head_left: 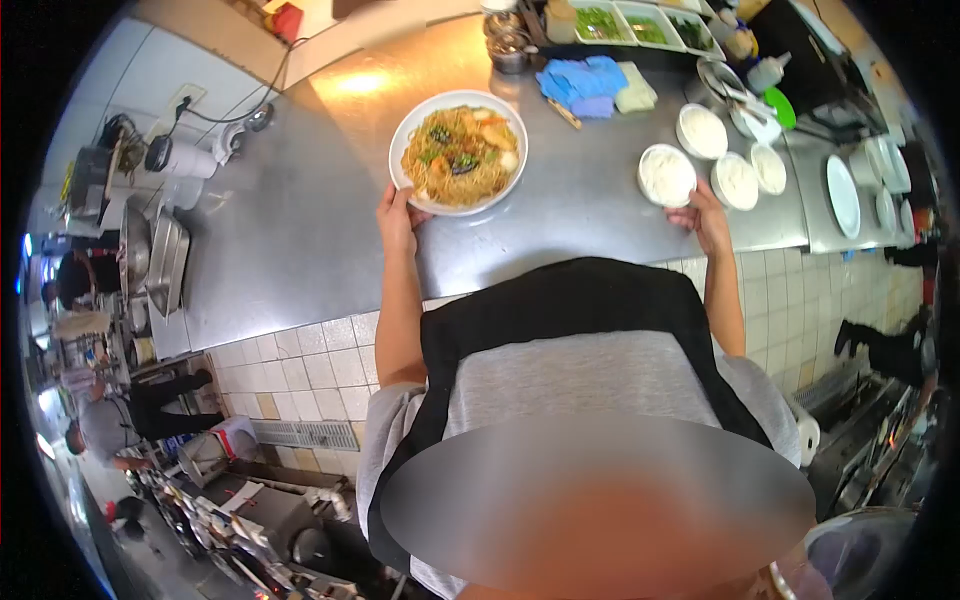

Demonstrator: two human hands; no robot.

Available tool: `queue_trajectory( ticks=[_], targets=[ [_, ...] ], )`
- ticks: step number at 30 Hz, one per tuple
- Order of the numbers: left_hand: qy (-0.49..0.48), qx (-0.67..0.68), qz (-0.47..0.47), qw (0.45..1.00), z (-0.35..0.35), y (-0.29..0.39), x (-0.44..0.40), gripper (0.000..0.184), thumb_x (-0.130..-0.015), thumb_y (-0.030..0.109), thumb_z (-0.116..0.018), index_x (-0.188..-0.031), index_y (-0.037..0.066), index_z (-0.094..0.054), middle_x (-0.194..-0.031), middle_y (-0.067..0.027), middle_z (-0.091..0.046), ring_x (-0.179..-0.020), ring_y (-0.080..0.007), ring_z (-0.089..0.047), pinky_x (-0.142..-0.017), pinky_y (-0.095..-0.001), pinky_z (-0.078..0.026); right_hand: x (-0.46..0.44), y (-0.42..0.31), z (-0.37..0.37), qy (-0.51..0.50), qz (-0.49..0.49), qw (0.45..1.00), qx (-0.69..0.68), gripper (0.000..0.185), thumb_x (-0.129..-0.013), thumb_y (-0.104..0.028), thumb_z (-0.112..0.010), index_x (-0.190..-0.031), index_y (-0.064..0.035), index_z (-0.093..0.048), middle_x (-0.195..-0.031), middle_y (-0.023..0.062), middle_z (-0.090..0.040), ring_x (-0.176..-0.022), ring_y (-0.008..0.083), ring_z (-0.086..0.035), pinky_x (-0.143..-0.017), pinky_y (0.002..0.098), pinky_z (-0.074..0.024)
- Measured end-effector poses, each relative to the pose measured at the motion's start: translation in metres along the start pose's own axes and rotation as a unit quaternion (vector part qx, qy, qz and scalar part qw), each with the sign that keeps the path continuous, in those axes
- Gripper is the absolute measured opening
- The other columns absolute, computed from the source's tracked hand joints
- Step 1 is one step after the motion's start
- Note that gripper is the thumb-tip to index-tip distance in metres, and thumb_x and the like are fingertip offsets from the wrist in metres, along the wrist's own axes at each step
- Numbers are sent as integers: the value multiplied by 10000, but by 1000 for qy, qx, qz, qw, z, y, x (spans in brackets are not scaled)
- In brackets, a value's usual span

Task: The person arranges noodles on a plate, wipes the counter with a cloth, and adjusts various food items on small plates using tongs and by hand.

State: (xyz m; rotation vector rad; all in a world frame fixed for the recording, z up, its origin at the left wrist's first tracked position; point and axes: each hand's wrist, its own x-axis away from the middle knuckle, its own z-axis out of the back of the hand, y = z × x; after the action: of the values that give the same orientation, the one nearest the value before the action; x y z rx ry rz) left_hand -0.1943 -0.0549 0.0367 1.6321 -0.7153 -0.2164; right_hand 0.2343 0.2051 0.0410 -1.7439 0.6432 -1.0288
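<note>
A round white plate point(398, 130) heaped with fried noodles point(455, 155), greens and other toppings is on the steel counter. My left hand point(400, 210) grips its near-left rim, thumb on top and fingers partly hidden under the edge. Farther right, my right hand point(704, 216) holds the near-right side of a small white bowl of rice point(667, 176). Its fingers curl at the bowl's base. Three more bowls of rice stand close by: one behind point(702, 132), one to the right point(736, 182) and one beyond that point(768, 168).
Blue cloths point(582, 84) and a pale green cloth point(636, 90) lie at the back of the steel counter point(290, 220). Behind them is a tray of chopped greens point(645, 28). An oval white plate point(843, 196) is far right. Metal pans point(168, 262) sit left. Another person point(110, 425) stands left.
</note>
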Motion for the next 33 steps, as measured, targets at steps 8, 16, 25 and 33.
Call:
queue_trajectory(
  ticks=[8, 16, 25, 33],
  targets=[
    [95, 37, -47, 994, 83, 38, -29, 522, -825, 64, -504, -1332, 12, -395, -858, -125, -644, -520, -155, -609, -425, -234, -535, -45, -4, -161, -142, -65, 987, 29, 443, -917, -129, -422, -1352, -63, -374, -1075, 135, -609, -777, 223, -662, -630, 295, -572],
    [133, 83, -67, 985, 108, 54, -128, 546, -854, 56, -489, -1374, 81, -327, -984, -131, -592, -584, -190, -610, -486, -300, -576, -179, 12, -333, -156, 6, 988, 9, 395, -919, -127, -417, -1308, -59, -406, -1062, 134, -597, -727, 210, -642, -555, 315, -559],
    [123, 103, -93, 983, 89, 76, -232, 506, -883, 79, -471, -1366, 117, -323, -1105, -157, -548, -722, -265, -639, -571, -342, -598, -297, -8, -454, -17, 34, 997, -68, 424, -898, -76, -428, -1316, -80, -357, -1035, 145, -559, -666, 228, -631, -532, 340, -562],
    [103, 109, -88, 985, 66, 86, -306, 554, -892, 83, -478, -1397, 152, -261, -1075, -163, -553, -777, -268, -625, -651, -370, -592, -372, -13, -477, -28, 77, 992, -94, 525, -898, -74, -473, -1392, -127, -306, -1005, 104, -534, -725, 152, -559, -590, 263, -499]
  ],
)
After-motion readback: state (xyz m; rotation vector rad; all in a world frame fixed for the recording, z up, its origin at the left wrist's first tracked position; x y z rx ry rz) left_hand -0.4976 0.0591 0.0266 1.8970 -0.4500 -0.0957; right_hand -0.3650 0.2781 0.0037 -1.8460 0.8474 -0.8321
